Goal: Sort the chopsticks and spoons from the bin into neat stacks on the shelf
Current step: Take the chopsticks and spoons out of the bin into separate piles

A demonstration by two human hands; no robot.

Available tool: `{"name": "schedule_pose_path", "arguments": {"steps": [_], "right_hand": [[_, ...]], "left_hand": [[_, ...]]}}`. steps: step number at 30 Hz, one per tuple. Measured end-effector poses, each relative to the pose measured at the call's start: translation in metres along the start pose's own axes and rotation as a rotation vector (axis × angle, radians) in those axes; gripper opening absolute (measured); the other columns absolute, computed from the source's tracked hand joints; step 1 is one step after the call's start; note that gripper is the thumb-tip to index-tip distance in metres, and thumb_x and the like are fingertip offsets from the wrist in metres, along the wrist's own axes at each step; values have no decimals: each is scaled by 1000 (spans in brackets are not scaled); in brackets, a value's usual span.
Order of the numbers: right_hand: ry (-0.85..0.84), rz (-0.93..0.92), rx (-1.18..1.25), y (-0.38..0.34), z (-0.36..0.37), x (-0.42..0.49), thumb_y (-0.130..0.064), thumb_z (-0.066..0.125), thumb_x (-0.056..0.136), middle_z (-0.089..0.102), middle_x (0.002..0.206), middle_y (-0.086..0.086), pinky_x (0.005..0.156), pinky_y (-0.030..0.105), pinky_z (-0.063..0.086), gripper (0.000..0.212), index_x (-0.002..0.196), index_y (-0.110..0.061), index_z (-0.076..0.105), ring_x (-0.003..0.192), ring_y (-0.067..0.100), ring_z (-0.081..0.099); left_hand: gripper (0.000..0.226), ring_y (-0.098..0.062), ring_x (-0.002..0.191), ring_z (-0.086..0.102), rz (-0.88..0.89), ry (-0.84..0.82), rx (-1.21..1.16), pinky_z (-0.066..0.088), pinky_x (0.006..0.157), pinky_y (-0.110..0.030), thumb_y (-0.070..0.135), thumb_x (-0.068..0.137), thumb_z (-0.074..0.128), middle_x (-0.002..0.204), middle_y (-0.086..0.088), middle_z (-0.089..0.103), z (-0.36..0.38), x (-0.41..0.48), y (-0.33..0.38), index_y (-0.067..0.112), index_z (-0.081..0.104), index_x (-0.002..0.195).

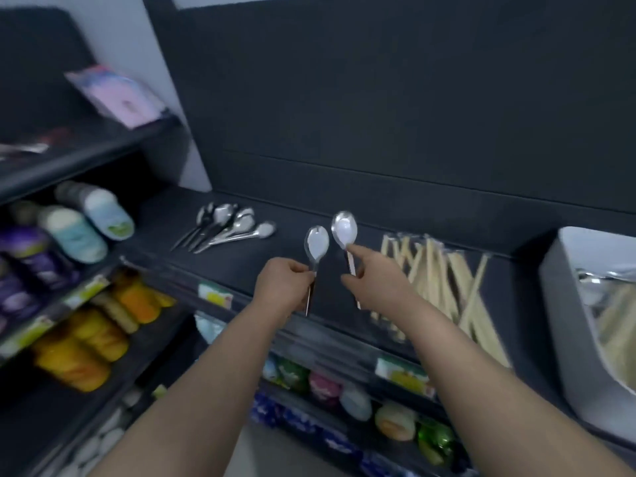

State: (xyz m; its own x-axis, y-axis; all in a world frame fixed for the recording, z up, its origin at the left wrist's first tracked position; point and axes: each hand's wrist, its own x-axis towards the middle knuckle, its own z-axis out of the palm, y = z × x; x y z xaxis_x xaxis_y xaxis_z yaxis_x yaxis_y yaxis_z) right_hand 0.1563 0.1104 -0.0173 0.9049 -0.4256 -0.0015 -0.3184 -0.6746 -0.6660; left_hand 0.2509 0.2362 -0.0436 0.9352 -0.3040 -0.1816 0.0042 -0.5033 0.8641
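Broadly, the dark shelf [165, 218] runs across the view, and the pale bin [564, 304] stands at its right end with more cutlery showing inside, too blurred to sort out. Wrapped chopsticks [444, 284] lie in a loose pile on the shelf just left of the bin, their lengths running roughly front to back, some crossed. Well apart from them to the left, the spoon stack [227, 225] lies fanned, bowls toward the back right and handles spreading to the front left.

Between those two groups, above the shelf, both hands are occupied. The left hand [285, 287] has its fingers curled round the handle of the left spoon [316, 246], just below the bowl. The right hand [375, 284] pinches the handle of the right spoon [344, 230], forefinger stretched up to the neck. Both spoons are off the shelf, bowls up and away from the person, handles down and toward them, long axes nearly parallel, bowls near each other.

They look like polished metal, so probably stiff, light, not fragile, and smooth enough to slip in a loose pinch. The handle close to the neck seems the sound place to hold, since it steers the bowl. To match the stack, each would likely need its bowl turned toward the back right.
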Motion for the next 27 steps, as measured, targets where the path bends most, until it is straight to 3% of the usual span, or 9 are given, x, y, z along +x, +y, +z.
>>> {"name": "schedule_pose_path", "arguments": {"steps": [4,8,10,14,19,24,27], "right_hand": [[-85,-39,-23,-66,70,28,-14,52,92,65,109,11,79,29,46,42,134,-13,49,106,27,58],[-165,-14,-60,-105,119,54,-19,53,92,64,111,9,83,31,48,33,123,-10,57,105,26,59],[-218,18,-91,-115,138,73,-20,53,92,64,112,11,82,31,49,28,117,-9,59,103,28,60],[-200,81,-127,-122,166,111,-19,52,92,63,103,10,68,27,42,19,104,-7,61,94,27,59],[-99,109,-144,-123,191,160,-24,50,94,62,106,12,69,29,39,15,91,-10,54,99,31,58],[-74,117,-213,-125,205,200,-30,49,96,62,104,11,70,32,40,22,96,-10,56,98,33,59],[-88,77,-293,-124,211,215,-34,47,97,60,104,11,70,33,40,27,98,-10,58,98,34,59]], "left_hand": [[18,-28,75,68,-17,113,74,58,76,-42,21,85,69,71,-7,70,-95,26,-51,22,68,67],[14,-31,80,69,-42,142,136,58,75,-43,21,88,67,65,-4,65,-154,50,-80,18,70,74],[13,-32,85,69,-60,147,144,58,77,-43,21,89,66,75,-8,70,-171,64,-89,17,71,78],[16,-25,93,66,-73,159,203,55,84,-39,24,92,63,95,-7,73,-187,97,-103,14,75,95],[16,-24,88,66,-86,127,266,55,79,-35,20,91,63,89,-9,72,-189,149,-102,11,72,82],[15,-21,93,64,-59,64,343,52,78,-30,22,91,62,97,-1,71,-186,205,-87,17,76,95],[15,-24,90,66,-36,12,422,55,79,-36,22,90,61,91,-4,73,-177,229,-87,17,75,88]]}}
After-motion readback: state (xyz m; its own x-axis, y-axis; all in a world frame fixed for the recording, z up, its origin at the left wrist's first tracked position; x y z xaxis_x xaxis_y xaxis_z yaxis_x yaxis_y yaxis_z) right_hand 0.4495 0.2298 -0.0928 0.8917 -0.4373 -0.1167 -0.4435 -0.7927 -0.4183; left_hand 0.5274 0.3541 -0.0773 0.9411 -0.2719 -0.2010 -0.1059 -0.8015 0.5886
